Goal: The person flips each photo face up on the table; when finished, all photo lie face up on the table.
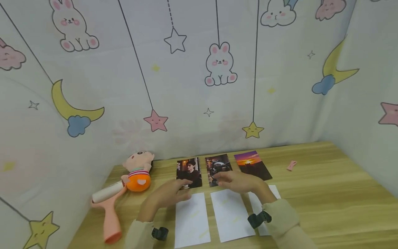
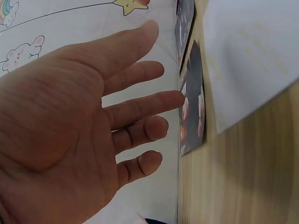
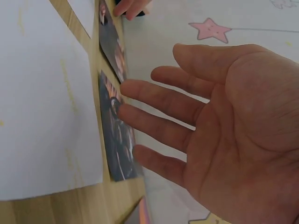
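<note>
Three photo cards lie in a row at the back: a portrait (image 1: 195, 176), a motorcycle picture (image 1: 220, 163) and a sunset (image 1: 252, 165). In front of them are white sheets (image 1: 193, 221), (image 1: 231, 216) with faint yellow marks, a third partly under the right forearm. My left hand (image 1: 169, 193) hovers by the portrait's lower left, its fingers spread, holding nothing; the left wrist view shows its palm (image 2: 60, 121). Over the lower part of the motorcycle picture (image 3: 117, 135) is my right hand (image 1: 237, 181), fingers extended, nothing held. Contact with the cards cannot be told.
At the left, a plush doll (image 1: 139, 173) in orange sits against the curtain (image 1: 186, 86). A pink-handled roller (image 1: 110, 214) lies beside it on the wooden table (image 1: 335, 200). A small pink clip (image 1: 291, 165) rests to the right of the sunset card.
</note>
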A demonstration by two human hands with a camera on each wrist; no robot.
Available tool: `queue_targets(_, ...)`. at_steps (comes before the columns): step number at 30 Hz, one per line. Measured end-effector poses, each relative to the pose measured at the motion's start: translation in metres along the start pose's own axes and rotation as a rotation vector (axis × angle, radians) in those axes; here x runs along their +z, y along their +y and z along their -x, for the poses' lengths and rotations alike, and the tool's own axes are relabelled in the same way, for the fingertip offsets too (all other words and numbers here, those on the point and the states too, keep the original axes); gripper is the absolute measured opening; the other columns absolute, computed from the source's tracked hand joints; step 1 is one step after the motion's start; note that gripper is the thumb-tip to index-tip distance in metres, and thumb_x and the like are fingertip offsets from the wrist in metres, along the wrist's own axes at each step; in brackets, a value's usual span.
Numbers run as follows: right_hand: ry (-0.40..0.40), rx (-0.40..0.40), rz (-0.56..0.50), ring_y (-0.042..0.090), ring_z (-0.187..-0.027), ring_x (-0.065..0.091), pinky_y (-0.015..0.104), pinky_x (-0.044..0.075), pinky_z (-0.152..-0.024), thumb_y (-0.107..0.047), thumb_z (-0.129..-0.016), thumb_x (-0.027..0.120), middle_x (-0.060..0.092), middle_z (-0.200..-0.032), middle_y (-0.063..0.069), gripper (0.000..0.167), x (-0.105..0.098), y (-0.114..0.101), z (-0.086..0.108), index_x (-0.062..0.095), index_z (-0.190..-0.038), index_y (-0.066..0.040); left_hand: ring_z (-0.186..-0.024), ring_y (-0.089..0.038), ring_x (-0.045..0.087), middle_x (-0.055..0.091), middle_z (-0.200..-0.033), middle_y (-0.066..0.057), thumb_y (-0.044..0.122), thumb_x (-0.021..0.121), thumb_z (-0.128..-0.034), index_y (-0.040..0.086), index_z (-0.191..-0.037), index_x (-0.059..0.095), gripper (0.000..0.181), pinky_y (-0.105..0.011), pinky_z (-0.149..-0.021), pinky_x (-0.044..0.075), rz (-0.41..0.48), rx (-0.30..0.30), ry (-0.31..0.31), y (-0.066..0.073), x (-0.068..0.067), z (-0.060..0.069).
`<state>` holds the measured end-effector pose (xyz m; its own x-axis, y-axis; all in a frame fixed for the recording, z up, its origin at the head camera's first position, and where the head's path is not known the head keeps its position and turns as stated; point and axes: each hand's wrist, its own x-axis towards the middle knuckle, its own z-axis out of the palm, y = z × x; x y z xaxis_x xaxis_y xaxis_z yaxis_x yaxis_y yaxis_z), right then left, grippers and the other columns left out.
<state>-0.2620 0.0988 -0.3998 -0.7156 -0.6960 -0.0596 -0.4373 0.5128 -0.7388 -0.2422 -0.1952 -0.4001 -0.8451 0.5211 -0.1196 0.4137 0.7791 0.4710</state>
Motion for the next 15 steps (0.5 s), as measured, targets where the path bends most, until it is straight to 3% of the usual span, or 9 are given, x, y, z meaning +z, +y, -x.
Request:
queue_targets(2,-0.002,-0.014,0.042,0.033,-0.126,0.057,0.051,0.044,-0.104,-0.018,-0.107,0.047,0.059,-0.137,0.018,0.041,0.005,-0.001,-0.001,0.052,-0.142,0.000,-0.124,-0.035,0.057,0.062,-0.132,-0.016,0.029,0.067,-0.0971,0.003,-0.138,0.057,0.050,-0.055,-0.105,0.042,0.001,0.018,-0.003,-0.005,0.003,0.004)
queue_targets(8,-0.016,-0.058,0.140,0.031,-0.125,0.058,0.046,0.044,-0.105,-0.019,-0.106,0.047,0.061,-0.135,0.017,0.041,0.017,-0.005,-0.005,0.053,-0.140,0.004,-0.103,-0.029,0.064,0.069,-0.114,-0.013,0.027,0.070,-0.0946,0.002,-0.130,0.062,0.044,-0.052,-0.092,0.050,0.029,0.044,-0.009,-0.017,0.004,0.016)
queue_targets(11,-0.017,-0.088,0.160,0.029,-0.122,0.060,0.045,0.045,-0.104,-0.018,-0.106,0.048,0.063,-0.132,0.016,0.040,0.023,-0.006,-0.009,0.054,-0.139,0.004,-0.101,-0.027,0.063,0.069,-0.114,-0.011,0.027,0.070,-0.0944,0.002,-0.129,0.062,0.044,-0.051,-0.091,0.050,0.017,0.063,-0.003,-0.022,0.003,0.022)
queue_targets(15,-0.011,-0.124,0.173,0.020,-0.114,0.064,0.039,0.049,-0.099,-0.020,-0.104,0.052,0.069,-0.124,0.009,0.034,0.029,-0.009,-0.016,0.063,-0.132,-0.004,-0.103,-0.028,0.063,0.068,-0.116,-0.011,0.029,0.070,-0.0946,0.001,-0.127,0.063,0.044,-0.051,-0.093,0.050,-0.004,0.085,0.010,-0.028,0.003,0.031)
